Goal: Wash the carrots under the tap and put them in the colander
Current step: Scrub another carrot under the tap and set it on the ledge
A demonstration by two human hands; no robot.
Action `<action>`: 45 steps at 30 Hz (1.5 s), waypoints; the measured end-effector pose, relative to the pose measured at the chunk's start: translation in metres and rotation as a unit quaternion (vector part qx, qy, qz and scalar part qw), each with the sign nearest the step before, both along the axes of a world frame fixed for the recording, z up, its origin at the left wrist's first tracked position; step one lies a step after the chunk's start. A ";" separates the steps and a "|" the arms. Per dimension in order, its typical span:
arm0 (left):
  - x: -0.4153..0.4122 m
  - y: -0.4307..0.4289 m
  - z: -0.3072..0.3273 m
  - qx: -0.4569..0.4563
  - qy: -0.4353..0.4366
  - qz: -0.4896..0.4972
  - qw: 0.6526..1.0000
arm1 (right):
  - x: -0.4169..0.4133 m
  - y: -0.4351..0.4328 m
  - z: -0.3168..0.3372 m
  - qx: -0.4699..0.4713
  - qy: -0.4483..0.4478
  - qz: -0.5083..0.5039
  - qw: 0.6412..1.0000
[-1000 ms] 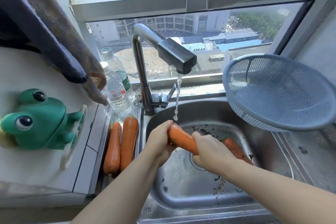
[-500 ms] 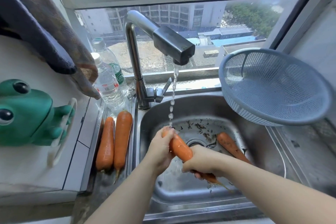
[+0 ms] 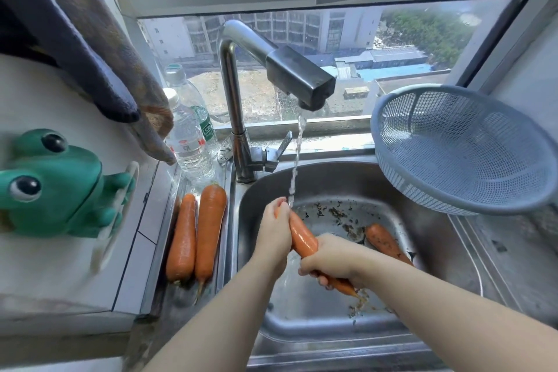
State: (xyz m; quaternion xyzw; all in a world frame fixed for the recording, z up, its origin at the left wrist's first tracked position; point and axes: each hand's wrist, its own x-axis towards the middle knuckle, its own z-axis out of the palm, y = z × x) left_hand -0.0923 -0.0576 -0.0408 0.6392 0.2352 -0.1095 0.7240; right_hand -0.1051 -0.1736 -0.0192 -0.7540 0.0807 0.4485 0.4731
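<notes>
Over the sink (image 3: 428, 238), both hands' fingers stay clamped on the carrot (image 3: 302, 235), unchanged under the tap (image 3: 299, 81).

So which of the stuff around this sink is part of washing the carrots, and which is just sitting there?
Part of the job:
held carrot, in left hand and right hand
carrot in sink
two carrots on ledge
tap
colander
sink

Just sitting there:
frog toy
water bottles
hanging cloth

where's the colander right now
In the head view the colander sits empty and tilted at the right, on the sink's back right edge, right of the tap.
</notes>
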 end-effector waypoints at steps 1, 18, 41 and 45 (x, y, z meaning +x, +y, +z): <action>-0.001 0.001 0.001 -0.061 0.011 -0.015 0.998 | 0.001 -0.002 0.000 0.002 0.009 -0.004 1.000; 0.008 0.017 -0.016 -0.270 0.052 0.008 0.961 | -0.001 0.002 -0.003 0.084 0.067 -0.093 0.990; 0.007 0.003 -0.003 -0.090 0.035 0.008 0.995 | -0.004 0.009 0.003 -0.055 -0.047 0.009 0.997; 0.009 0.005 -0.005 -0.144 0.061 0.037 0.987 | -0.002 0.007 0.003 -0.040 -0.034 -0.005 0.999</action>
